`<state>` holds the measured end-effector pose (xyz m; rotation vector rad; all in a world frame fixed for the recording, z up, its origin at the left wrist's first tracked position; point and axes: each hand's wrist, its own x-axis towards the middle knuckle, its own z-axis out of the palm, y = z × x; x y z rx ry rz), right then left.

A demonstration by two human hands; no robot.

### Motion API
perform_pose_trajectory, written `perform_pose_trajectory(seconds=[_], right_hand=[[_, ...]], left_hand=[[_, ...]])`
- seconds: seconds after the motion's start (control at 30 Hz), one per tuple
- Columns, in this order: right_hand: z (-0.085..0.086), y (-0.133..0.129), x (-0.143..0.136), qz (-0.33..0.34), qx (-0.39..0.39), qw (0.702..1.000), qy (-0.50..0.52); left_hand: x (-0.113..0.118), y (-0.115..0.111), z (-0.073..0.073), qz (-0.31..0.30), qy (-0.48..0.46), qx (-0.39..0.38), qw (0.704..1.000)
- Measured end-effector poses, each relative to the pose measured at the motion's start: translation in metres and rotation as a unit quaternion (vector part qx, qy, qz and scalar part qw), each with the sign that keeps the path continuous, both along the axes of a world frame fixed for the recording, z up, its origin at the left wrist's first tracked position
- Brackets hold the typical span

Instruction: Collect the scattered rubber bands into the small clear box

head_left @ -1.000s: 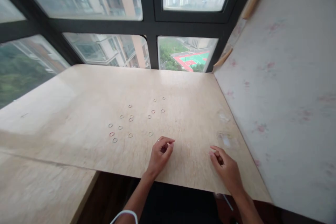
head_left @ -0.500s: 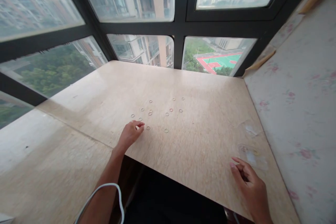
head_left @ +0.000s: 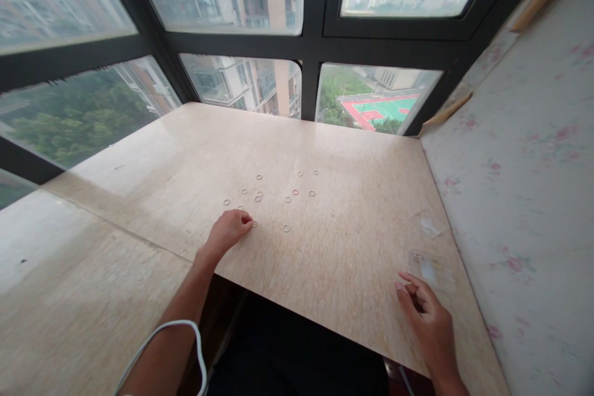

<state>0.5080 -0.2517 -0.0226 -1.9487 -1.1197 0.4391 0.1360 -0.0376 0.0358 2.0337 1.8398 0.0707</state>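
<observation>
Several small thin rings lie scattered on the pale marbled sill top, among them a red ring (head_left: pixel 296 192) and a grey ring (head_left: pixel 286 228). At the near left of the group, my left hand (head_left: pixel 229 229) pinches with thumb and forefinger at the edge of a thin ring (head_left: pixel 255 224), which is still down on the surface. Another ring (head_left: pixel 241 208) shows just behind my knuckles. Off to the right, my right hand (head_left: pixel 427 315) hovers with loosely curled fingers, thumb and forefinger apart and nothing visible between them. It is nearest a clear plastic case.
The clear plastic case (head_left: pixel 430 270) and a clear plastic bag (head_left: pixel 427 224) lie by the flowered wall (head_left: pixel 524 198). Dark-framed windows border the sill top (head_left: pixel 362 167) at the back. A white cable (head_left: pixel 185 323) loops over my left forearm.
My left thumb and forefinger have closed together at the ring that lay just beside them. The view has shifted slightly; my right hand keeps much the same pose.
</observation>
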Motion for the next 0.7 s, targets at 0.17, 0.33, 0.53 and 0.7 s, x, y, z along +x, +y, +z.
perform_pose_trajectory(seconds=[0.17,0.33,0.53,0.7], right_hand=[[-0.001,-0.001,0.000,0.000,0.001,1.000,0.002],[0.000,0.000,0.000,-0.005,0.000,1.000,0.007],[0.000,0.001,0.000,-0.005,-0.001,1.000,0.024],[0.001,0.002,0.000,-0.006,0.008,1.000,0.026]], left_hand=[[0.006,-0.003,0.002,0.024,0.014,-0.027,0.999],[0.013,-0.002,0.002,0.057,0.027,-0.016,0.998],[0.013,0.002,-0.003,0.041,0.007,0.003,0.999],[0.011,-0.005,-0.011,0.100,-0.213,-0.056,0.970]])
